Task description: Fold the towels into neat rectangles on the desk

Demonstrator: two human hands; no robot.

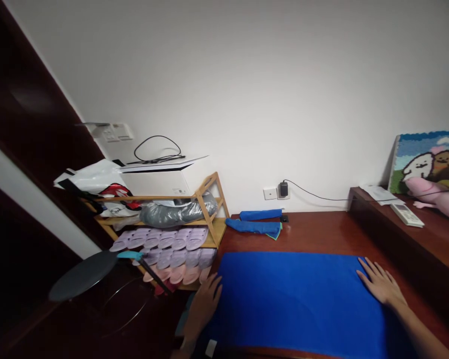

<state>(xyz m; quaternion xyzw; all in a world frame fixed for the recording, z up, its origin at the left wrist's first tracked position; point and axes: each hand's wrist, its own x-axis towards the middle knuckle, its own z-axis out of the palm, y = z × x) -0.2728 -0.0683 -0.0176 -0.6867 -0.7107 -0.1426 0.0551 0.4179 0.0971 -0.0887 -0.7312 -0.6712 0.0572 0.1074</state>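
Observation:
A large blue cloth (pixel 295 304) lies spread flat on a reddish-brown wooden surface (pixel 303 234). My left hand (pixel 204 306) rests at the cloth's left edge, fingers spread and holding nothing. At the right edge lies my right hand (pixel 377 281), flat on the cloth with its fingers apart. Its palm presses down without gripping. The near part of the cloth runs out of view below my hands. Two folded blue cloths (pixel 254 224) lie beyond the spread one, against the wall.
A bamboo shoe rack (pixel 209 209) holding lilac and pink slippers stands left, under a white printer (pixel 153 182). A dark round stool (pixel 82 275) sits lower left. A raised wooden ledge (pixel 392 234) on the right carries a white remote (pixel 407 215) and a pink plush toy (pixel 437 199).

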